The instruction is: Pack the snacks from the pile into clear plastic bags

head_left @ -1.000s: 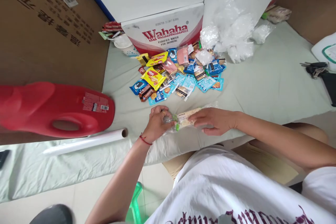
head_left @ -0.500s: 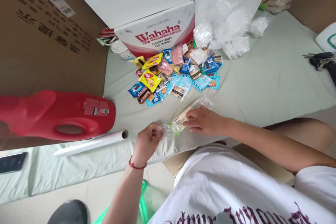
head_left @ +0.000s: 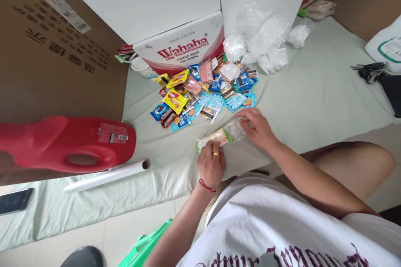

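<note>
A pale snack packet point(head_left: 220, 136) with green ends lies on the cloth in front of me, covered in clear plastic wrap point(head_left: 237, 130). Over its left part, my left hand point(head_left: 211, 166) is closed with fingers curled onto the packet, hiding some of it. At the right end of the packet, my right hand point(head_left: 259, 129) has its fingers bent around the loose wrap. The fingertips there are partly hidden. Just beyond is a pile of small snack packets, among them a yellow packet point(head_left: 175, 100) and a light blue packet point(head_left: 234, 101).
A Wahaha carton point(head_left: 184, 50) stands behind the pile, beside crumpled clear plastic point(head_left: 266, 33). On the left are a red jug point(head_left: 78, 144), a roll of film point(head_left: 109, 175) and a phone point(head_left: 15, 201). Keys point(head_left: 371, 73) and a white bottle point(head_left: 387, 46) sit on the right.
My left hand has moved right, from the loose wrap at the left end onto the packet. The right hand has shifted off the packet to the wrap at its right end.
</note>
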A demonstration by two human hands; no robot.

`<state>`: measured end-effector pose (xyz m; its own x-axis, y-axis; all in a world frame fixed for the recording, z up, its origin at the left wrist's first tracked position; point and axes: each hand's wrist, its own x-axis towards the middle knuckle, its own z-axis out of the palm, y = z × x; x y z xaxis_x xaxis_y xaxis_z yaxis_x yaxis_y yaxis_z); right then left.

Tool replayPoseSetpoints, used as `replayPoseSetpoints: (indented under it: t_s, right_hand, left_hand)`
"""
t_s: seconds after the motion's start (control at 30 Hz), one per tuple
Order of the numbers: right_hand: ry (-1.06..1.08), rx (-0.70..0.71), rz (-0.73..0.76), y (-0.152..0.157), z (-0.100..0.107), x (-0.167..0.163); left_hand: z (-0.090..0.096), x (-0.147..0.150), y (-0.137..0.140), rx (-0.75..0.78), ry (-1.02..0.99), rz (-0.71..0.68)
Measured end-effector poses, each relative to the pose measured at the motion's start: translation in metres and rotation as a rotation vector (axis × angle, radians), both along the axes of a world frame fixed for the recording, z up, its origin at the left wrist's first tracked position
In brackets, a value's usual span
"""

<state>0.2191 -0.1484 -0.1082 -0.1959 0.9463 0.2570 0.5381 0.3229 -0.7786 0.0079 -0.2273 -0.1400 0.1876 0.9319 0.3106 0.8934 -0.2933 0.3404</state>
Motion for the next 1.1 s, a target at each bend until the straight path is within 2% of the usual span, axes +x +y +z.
replayPoseSetpoints:
  t_s: [0.03, 0.07, 0.13, 0.2, 0.33, 0.47, 0.57, 0.67, 0.77, 0.9, 1.0, 1.1]
  right_hand:
    - [-0.047, -0.03, -0.099, 0.007, -0.001, 0.004]
    - [-0.112, -0.091, -0.127, 0.013, -0.002, 0.007]
    - [-0.247, -0.26, -0.05, 0.02, -0.006, 0.008]
    - [-0.336, -0.365, 0.039, 0.022, -0.011, 0.006]
    - [-0.27, -0.3, 0.012, 0.016, -0.012, 0.008]
    - [-0.144, -0.332, 0.02, 0.009, 0.011, -0.005]
    - [-0.256, -0.357, 0.05, 0.004, 0.032, -0.038]
    - [-0.428, -0.362, 0.075, 0.0, 0.041, -0.075]
    - [-0.471, -0.348, 0.091, -0.006, 0.036, -0.095]
    - [-0.414, -0.264, 0.153, -0.026, 0.022, -0.095]
    - [-0.389, -0.147, 0.199, -0.043, 0.01, -0.092]
    - [-0.498, -0.064, 0.201, -0.055, 0.0, -0.092]
  left_hand:
    - [-0.003, 0.0, -0.003, 0.007, 0.019, -0.012]
    - [-0.005, 0.0, -0.004, 0.006, 0.024, -0.018]
    - [-0.006, -0.002, -0.004, -0.002, 0.022, -0.022]
    - [-0.005, -0.003, -0.003, -0.008, 0.029, -0.029]
    - [-0.004, -0.006, 0.001, -0.035, 0.049, -0.056]
    - [-0.003, -0.009, 0.003, -0.028, 0.063, -0.09]
    - [-0.002, -0.011, 0.006, -0.046, 0.051, -0.124]
    - [0.0, -0.014, 0.011, -0.072, 0.01, -0.161]
    - [0.005, -0.022, 0.015, -0.109, -0.134, -0.215]
    - [0.014, -0.038, 0.019, -0.237, -0.535, -0.269]
    - [0.016, -0.048, 0.021, -0.325, -0.864, -0.162]
    - [0.017, -0.053, 0.02, -0.273, -1.056, -0.005]
